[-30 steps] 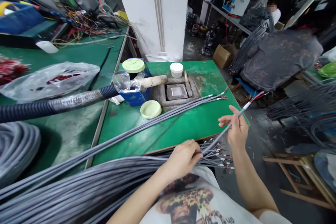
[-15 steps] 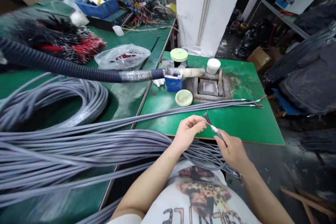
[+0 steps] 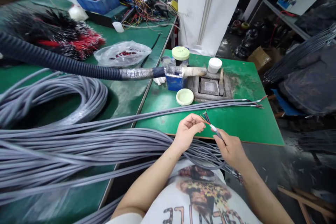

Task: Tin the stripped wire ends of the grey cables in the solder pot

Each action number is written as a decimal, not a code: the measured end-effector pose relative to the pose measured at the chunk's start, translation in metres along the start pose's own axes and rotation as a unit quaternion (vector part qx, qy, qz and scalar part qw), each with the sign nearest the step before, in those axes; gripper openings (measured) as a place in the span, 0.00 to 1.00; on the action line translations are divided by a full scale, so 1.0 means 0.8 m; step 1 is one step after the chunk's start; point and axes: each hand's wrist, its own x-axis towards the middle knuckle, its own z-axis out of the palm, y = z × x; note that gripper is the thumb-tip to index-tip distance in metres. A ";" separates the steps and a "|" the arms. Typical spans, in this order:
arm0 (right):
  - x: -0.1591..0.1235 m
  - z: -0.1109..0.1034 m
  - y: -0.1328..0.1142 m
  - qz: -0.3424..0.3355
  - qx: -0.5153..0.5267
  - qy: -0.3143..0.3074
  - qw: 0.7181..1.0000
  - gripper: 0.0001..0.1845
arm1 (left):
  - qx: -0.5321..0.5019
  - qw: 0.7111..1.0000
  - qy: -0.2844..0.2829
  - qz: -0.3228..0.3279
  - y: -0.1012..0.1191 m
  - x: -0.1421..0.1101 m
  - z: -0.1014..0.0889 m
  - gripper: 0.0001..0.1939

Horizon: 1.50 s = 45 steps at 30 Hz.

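Observation:
My right hand [image 3: 231, 148] grips a grey multi-core cable [image 3: 217, 132] near its white-sleeved end [image 3: 213, 127]. Thin coloured wires [image 3: 206, 118] fan out from that end. My left hand [image 3: 187, 131] is curled right beside these wires, and I cannot tell whether its fingertips pinch them. A large bundle of the same grey cable [image 3: 78, 143] runs across the table and under my left wrist. Several more cables lie on the green workbench [image 3: 223, 126], their stripped ends [image 3: 252, 104] pointing right.
Behind the cables stand a metal fixture in a stone-like frame [image 3: 209, 86], a pale green lid [image 3: 185, 97], a white tub [image 3: 214, 65] and a blue container [image 3: 173, 82]. A corrugated black hose [image 3: 78, 70] crosses leftward above a grey cable coil [image 3: 52, 99]. The floor lies to the right.
Since one second ago, my view has swung left and my hands have come together, with the cable end now before my left fingers. Over the last half second, little has moved.

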 end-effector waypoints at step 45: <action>0.008 -0.002 -0.015 0.005 -0.004 -0.034 0.999 0.18 | 0.144 0.970 -0.011 0.196 0.006 0.004 -0.007 0.03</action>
